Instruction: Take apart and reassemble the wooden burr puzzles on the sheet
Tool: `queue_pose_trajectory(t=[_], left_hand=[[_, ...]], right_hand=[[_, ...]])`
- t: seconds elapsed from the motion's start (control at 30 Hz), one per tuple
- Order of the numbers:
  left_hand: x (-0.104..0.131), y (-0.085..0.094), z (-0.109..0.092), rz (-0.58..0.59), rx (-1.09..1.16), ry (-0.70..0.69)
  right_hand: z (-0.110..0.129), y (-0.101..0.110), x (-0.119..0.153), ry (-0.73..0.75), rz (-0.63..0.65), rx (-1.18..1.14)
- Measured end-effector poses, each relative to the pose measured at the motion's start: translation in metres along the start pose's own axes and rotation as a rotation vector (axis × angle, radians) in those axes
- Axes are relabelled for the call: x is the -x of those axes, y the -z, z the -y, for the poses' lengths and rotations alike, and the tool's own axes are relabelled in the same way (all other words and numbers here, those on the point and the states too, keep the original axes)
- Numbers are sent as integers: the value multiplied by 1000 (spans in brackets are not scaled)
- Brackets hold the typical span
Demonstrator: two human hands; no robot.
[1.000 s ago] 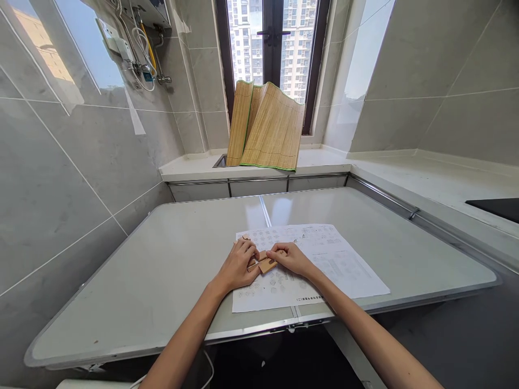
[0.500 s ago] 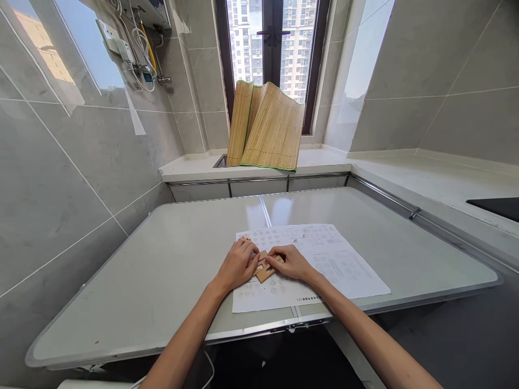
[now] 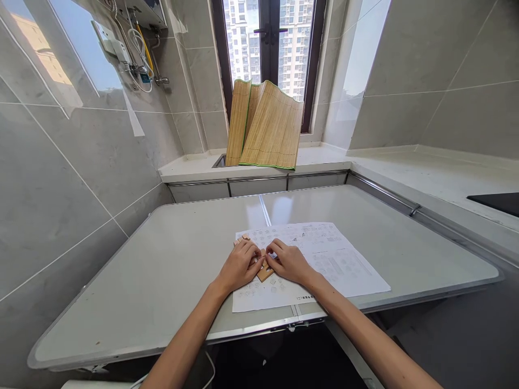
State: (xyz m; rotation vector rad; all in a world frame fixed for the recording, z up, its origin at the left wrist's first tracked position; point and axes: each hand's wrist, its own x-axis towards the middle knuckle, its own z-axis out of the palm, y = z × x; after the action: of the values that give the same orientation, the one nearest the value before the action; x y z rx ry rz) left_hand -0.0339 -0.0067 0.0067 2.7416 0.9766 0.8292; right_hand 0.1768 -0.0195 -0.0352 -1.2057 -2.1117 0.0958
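Observation:
A printed paper sheet (image 3: 344,270) with rows of small drawings lies on the white table (image 3: 162,281). On its left part are flat wooden pieces (image 3: 265,273), partly covered by both hands. My left hand (image 3: 240,263) is closed, thumb and fingertips together on the wooden pieces from the left. From the right, my right hand (image 3: 288,261) pinches at the same pieces, its fingertips almost meeting those of the left. More small wooden bits (image 3: 244,237) show just beyond my left hand. What exactly sits between the fingertips is hard to make out.
A folded bamboo mat (image 3: 271,129) leans against the window on the white counter (image 3: 320,156) behind the table. A metal rail (image 3: 381,193) runs along the counter. Pipes and cables (image 3: 141,54) hang on the left wall. A black panel (image 3: 497,202) lies on the right counter.
My right hand has shifted slightly, its fingers now more over the wooden pieces and closer to my left fingertips. Less of the wood shows between the hands. The view has moved a little.

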Motion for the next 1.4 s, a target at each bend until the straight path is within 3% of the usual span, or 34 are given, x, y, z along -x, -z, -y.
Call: queue_pose_trajectory(t=[0.13,0.43,0.73,0.93,1.13,1.4], left_hand=[[-1,-2,1,-2,1,7],[0,-7,10,-84,-81,89],[1,-13,29,-304,-199,297],[-2,-11,39,-485,-63,463],[-1,-16,48,-445,19,530],[-1,-19,43,-335,87,457]], right_hand=[[-1,-1,0,4,9,-4],[3,3,-2,7,24,-344],[-6,-3,-2,-174,-58,-85],[-6,-2,-1,-108,9,-123],[-6,1,-1,-129,-30,-94],[-9,-1,-2,-182,4,3]])
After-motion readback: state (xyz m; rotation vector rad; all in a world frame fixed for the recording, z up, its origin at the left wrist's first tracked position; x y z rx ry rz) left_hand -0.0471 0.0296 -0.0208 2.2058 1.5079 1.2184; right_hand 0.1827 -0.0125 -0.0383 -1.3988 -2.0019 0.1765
